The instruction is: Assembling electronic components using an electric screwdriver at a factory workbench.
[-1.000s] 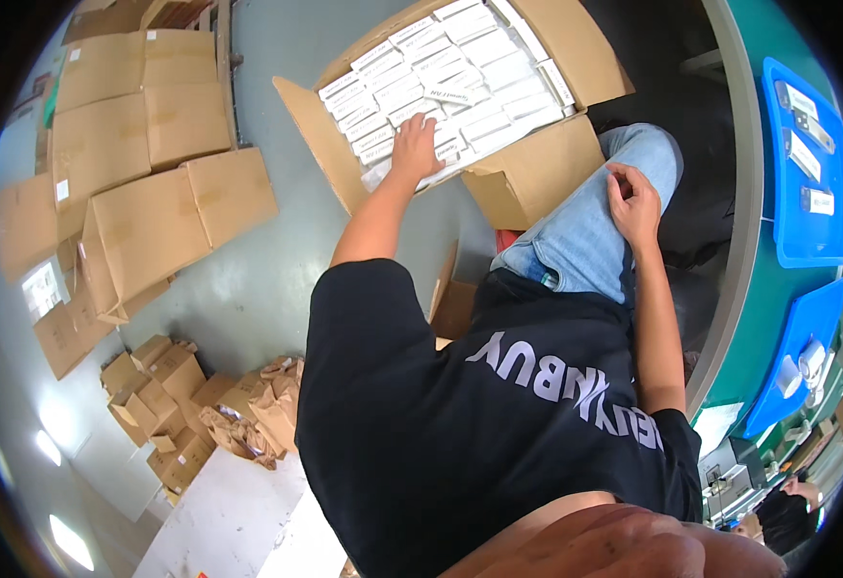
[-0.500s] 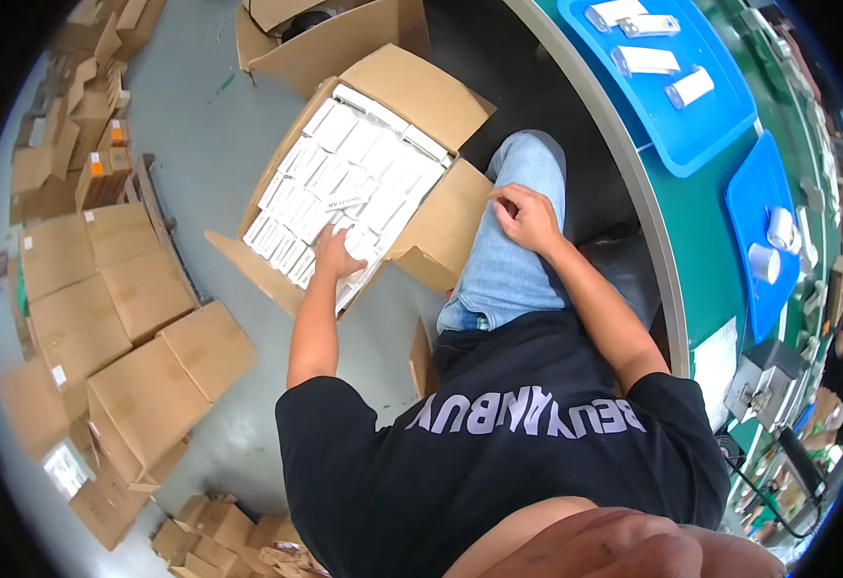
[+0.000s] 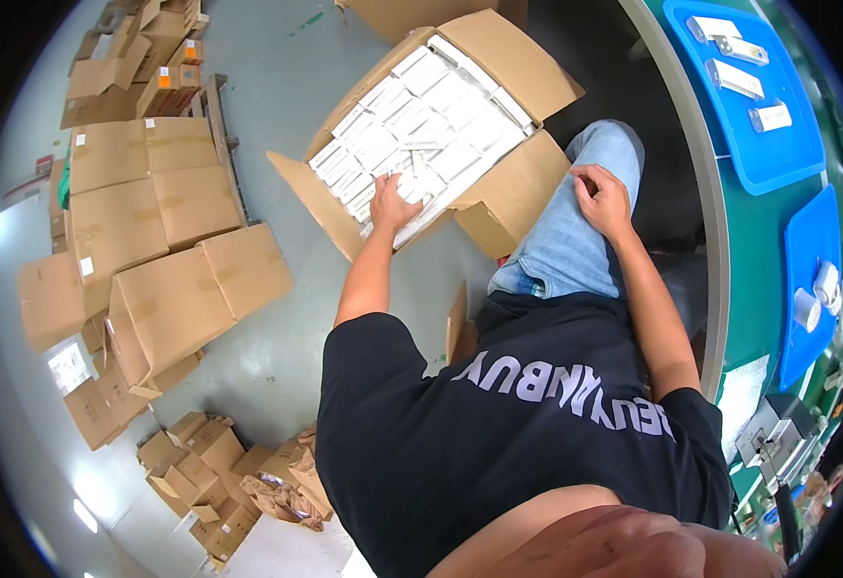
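Observation:
Rows of small white boxes fill an open cardboard carton in front of me. One small box lies tilted across the others. My left hand reaches over the carton's near edge and touches the white boxes there. Its thumb stands apart to the right of the fingers, and the fingertips are partly lost against the white. I see nothing held in it. My right hand rests on my thigh in blue jeans, its fingers loosely curled with nothing visible in them.
At the right runs a green workbench with a grey edge, bearing blue trays with white cylindrical and long pieces. Stacked cardboard cartons stand on the left. More cartons lie at the lower left. Another carton stands beyond the open one.
The whole view has shifted, so the carton and bench appear farther right and higher. My left hand stays at the white boxes; my right hand stays on my thigh.

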{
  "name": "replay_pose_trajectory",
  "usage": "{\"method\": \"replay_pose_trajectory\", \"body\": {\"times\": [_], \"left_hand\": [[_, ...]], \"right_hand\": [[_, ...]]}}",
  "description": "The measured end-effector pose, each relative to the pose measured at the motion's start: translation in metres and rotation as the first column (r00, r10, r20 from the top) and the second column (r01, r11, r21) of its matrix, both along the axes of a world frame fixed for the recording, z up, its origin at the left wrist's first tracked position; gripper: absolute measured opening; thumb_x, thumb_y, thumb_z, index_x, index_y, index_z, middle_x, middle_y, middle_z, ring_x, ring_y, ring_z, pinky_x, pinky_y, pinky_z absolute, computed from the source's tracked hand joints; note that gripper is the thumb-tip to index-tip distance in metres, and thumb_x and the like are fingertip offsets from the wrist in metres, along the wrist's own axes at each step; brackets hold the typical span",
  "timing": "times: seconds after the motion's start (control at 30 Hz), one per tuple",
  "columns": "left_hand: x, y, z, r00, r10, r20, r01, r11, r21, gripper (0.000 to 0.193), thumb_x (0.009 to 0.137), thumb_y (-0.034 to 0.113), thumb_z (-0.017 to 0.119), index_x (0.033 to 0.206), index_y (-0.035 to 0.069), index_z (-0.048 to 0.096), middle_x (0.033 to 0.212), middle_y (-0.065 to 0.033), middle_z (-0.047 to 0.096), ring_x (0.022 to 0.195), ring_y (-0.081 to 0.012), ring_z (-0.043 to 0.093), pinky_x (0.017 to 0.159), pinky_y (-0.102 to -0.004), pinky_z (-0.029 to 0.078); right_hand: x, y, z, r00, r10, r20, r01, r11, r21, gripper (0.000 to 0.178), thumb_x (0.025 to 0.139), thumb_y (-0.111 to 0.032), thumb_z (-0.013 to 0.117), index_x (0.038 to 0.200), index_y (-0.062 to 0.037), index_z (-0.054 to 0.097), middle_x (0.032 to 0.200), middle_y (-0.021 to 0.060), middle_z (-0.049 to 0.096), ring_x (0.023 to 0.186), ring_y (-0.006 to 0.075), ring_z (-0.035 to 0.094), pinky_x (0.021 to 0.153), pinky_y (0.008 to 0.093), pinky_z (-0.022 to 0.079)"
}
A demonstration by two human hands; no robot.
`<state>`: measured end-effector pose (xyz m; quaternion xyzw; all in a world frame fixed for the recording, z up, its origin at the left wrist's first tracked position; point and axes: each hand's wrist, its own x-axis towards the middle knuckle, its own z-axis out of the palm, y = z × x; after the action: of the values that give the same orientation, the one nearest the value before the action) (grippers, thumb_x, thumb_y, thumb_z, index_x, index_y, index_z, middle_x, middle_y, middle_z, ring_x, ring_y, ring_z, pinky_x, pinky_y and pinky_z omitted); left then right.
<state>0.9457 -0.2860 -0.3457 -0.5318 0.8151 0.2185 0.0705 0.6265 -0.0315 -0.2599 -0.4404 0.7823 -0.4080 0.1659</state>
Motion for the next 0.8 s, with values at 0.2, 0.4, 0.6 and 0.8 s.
{"method": "replay_pose_trajectory", "body": {"times": [0.2,0.4,0.6,0.8], "left_hand": [[-0.002,-0.009,0.007,0.968,0.083,-0.235,-0.106,0.991,-0.087,0.079,0.063,0.037,0.086,0.129,0.006,0.054,0.129,-0.0149,0.050,0.118,-0.0321,0.055,0.097,-0.0421,0.048],[-0.139,0.011,0.089,0.636,0.034,-0.771,0.006,0.999,0.050,0.062,0.063,0.022,0.087,0.114,0.003,0.059,0.114,-0.0152,0.058,0.105,-0.0312,0.060,0.093,-0.0399,0.048],[-0.335,0.079,0.248,0.107,-0.519,-0.848,0.402,0.803,-0.440,0.059,0.060,0.022,0.085,0.112,0.006,0.061,0.122,-0.0145,0.056,0.109,-0.0322,0.061,0.092,-0.0403,0.050],[-0.482,0.133,0.290,0.368,-0.822,-0.435,0.640,0.563,-0.522,0.092,0.060,0.055,0.083,0.136,0.012,0.053,0.134,-0.0171,0.052,0.117,-0.0359,0.059,0.097,-0.0494,0.049]], "right_hand": [[-0.001,-0.002,0.003,1.000,0.003,-0.018,-0.003,1.000,0.004,0.012,0.085,-0.007,0.064,0.094,-0.0048,0.071,0.087,0.0106,0.069,0.065,0.0221,0.065,0.062,0.0326,0.052],[-0.004,0.007,-0.026,0.997,-0.055,-0.045,0.051,0.994,-0.102,0.015,0.081,-0.007,0.062,0.092,-0.0046,0.071,0.090,0.0148,0.070,0.079,0.0333,0.068,0.070,0.0402,0.055],[0.000,0.009,-0.013,0.998,-0.059,-0.025,0.057,0.994,-0.092,0.014,0.079,-0.007,0.059,0.089,-0.0043,0.069,0.088,0.0160,0.068,0.081,0.0362,0.066,0.073,0.0436,0.053],[0.009,0.020,-0.008,0.987,-0.035,0.155,0.058,0.988,-0.146,0.012,0.081,-0.006,0.062,0.092,-0.0044,0.069,0.085,0.0126,0.065,0.074,0.0290,0.065,0.066,0.0385,0.053]]}}
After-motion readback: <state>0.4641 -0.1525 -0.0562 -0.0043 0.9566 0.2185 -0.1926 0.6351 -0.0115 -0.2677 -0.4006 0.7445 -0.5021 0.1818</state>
